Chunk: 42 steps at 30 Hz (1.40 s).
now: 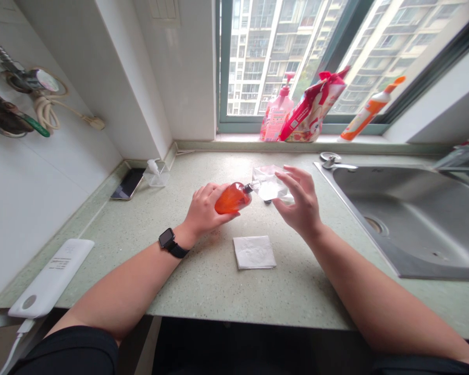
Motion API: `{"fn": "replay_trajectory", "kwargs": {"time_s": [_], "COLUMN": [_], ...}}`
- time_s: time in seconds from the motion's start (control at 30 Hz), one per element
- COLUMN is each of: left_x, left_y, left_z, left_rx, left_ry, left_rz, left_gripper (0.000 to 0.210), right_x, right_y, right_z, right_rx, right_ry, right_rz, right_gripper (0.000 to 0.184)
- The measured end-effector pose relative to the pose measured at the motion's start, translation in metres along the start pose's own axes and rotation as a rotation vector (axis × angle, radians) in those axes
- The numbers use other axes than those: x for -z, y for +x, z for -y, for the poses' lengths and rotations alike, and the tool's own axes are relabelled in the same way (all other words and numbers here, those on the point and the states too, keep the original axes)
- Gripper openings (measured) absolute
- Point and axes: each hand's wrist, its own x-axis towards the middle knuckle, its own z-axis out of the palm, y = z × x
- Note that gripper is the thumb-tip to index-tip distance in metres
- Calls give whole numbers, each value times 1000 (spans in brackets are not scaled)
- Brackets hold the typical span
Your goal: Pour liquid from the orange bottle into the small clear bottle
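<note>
My left hand [208, 208] is closed round a clear bottle of orange-red liquid [231, 200]. The bottle is tipped, its threaded neck pointing right at the mouth of a clear faceted container [269, 183]. Around the far side of that container curl the fingers and thumb of my right hand [300, 200]. Whether liquid is flowing between the two, I cannot tell. A small dark object [268, 201], partly hidden, lies on the counter just below the container. Nearer to me a folded white tissue [254, 252] lies flat.
A phone [128, 183] and a clear box with a white pump top [157, 173] are at the back left. A white power bank [51, 278] lies front left. To the right is a steel sink [410, 208] with a faucet [338, 163]. Bottles and a red bag [315, 107] line the windowsill.
</note>
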Motion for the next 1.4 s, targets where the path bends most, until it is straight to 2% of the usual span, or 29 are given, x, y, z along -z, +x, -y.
{"fn": "replay_trajectory", "kwargs": {"time_s": [0.83,1.4], "left_x": [0,1], "left_y": [1,0], "left_z": [2,2], "left_rx": [-32,-33], "left_ry": [-41,-68], "left_rz": [-21,-1], "left_gripper": [78,80], "right_x": [5,7], "right_y": [5,8], "right_z": [9,16], "right_rx": [36,33], "right_ry": [6,-22], "right_rz": [-11,-19], "right_gripper": [101,95]}}
